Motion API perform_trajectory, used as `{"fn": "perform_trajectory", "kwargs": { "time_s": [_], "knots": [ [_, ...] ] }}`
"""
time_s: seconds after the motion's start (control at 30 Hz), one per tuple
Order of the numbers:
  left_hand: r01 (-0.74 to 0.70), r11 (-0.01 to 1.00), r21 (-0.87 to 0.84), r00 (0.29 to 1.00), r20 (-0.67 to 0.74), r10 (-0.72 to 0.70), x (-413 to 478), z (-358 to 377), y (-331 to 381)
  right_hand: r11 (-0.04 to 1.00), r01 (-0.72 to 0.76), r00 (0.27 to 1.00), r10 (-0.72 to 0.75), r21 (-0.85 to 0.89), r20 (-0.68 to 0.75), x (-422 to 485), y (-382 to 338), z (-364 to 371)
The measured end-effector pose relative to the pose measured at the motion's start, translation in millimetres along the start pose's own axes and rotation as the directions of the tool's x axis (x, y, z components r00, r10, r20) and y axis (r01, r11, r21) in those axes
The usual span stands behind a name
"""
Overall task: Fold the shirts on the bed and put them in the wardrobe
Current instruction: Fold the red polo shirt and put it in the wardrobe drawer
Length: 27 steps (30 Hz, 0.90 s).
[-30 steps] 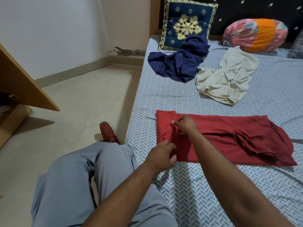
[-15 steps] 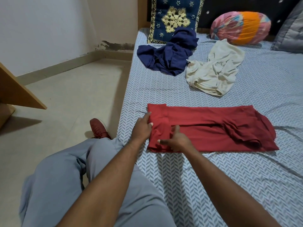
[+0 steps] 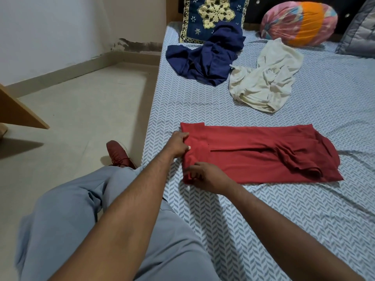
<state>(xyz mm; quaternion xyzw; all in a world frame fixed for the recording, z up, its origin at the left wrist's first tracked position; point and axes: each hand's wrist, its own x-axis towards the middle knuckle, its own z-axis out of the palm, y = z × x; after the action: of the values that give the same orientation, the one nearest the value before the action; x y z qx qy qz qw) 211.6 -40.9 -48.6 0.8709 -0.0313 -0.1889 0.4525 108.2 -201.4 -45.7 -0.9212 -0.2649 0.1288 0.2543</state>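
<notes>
Pinching one end of the red shirt (image 3: 263, 159) — left hand (image 3: 178, 146), right hand (image 3: 209, 177) — on the bed (image 3: 284, 220).

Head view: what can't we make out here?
All head view:
- Wardrobe: not in frame; a wooden panel is cut off by the left edge.
- Left hand: fingertips tucked under the red shirt edge it grips.
- Right hand: pinches the shirt's near corner; its palm hides the fold beneath.
- Grey pillow: cut off by the right edge.
- Cushion: lower part hidden by navy shirt.
</notes>
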Motion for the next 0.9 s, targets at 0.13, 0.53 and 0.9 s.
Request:
{"fn": "perform_trajectory", "kwargs": {
  "time_s": [0.13,0.53,0.9],
  "knots": [
    [-0.016,1.0,0.021,1.0,0.018,0.015,0.3,-3.5,-1.2,0.999,-0.012,0.997,0.014,-0.032,0.075,-1.2,9.2,-11.7],
    [-0.039,0.94,0.339,0.999,-0.017,0.047,31.2,-5.0,2.7,0.983,-0.012,0.997,-0.002,0.182,0.077,19.4,17.4,-1.4],
    [-0.087,0.712,0.697,0.986,-0.043,0.163,-40.3,57.5,-21.3,0.956,-0.27,0.92,0.29,0.11,-0.264,84.4,65.2,-27.5]
  ]
}}
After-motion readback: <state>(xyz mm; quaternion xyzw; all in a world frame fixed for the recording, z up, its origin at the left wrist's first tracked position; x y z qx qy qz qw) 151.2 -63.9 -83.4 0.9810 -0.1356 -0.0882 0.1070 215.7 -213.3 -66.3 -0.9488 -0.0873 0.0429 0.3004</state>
